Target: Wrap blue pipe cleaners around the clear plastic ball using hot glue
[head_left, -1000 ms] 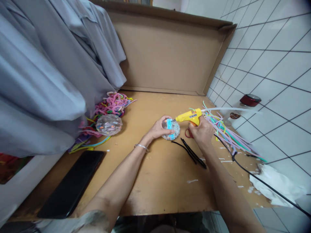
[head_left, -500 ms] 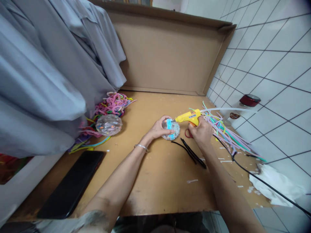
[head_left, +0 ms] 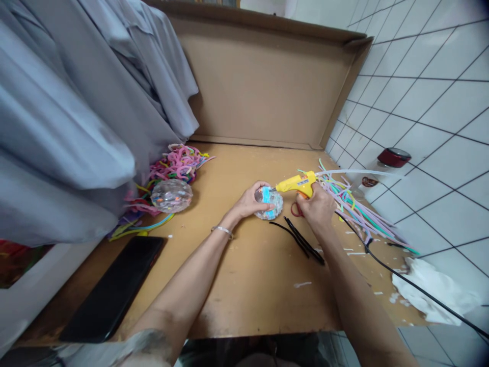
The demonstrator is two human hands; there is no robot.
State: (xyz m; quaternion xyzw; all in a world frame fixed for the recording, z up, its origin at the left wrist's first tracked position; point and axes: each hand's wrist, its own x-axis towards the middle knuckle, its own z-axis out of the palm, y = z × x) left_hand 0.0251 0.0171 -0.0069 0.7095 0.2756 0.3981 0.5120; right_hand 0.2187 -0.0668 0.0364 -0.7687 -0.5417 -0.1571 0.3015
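Observation:
My left hand (head_left: 252,202) grips a round clear faceted plastic piece (head_left: 277,208) from its left side, thumb across the front. Light-blue strips (head_left: 266,194) lie over its top. Wrapped in my right hand (head_left: 316,206) is a yellow hot glue gun (head_left: 296,184), a finger by its orange trigger. Its nozzle points left and reaches the edge of the blue strips; whether it touches them I cannot tell. A long translucent glue stick (head_left: 355,172) sticks out of its back. Red-handled scissors (head_left: 296,209), mostly hidden, lie beside my right hand. Black pipe cleaners (head_left: 300,239) rest below the clear piece.
Another clear faceted piece (head_left: 171,195) sits at left by a heap of colourful pipe cleaners (head_left: 179,163). A black phone (head_left: 114,290) lies nearer. Pastel pipe cleaners (head_left: 359,214), a red-lidded jar (head_left: 393,158), white tissue (head_left: 431,290) and a black cord (head_left: 397,272) are at right. Cardboard (head_left: 263,86) stands behind.

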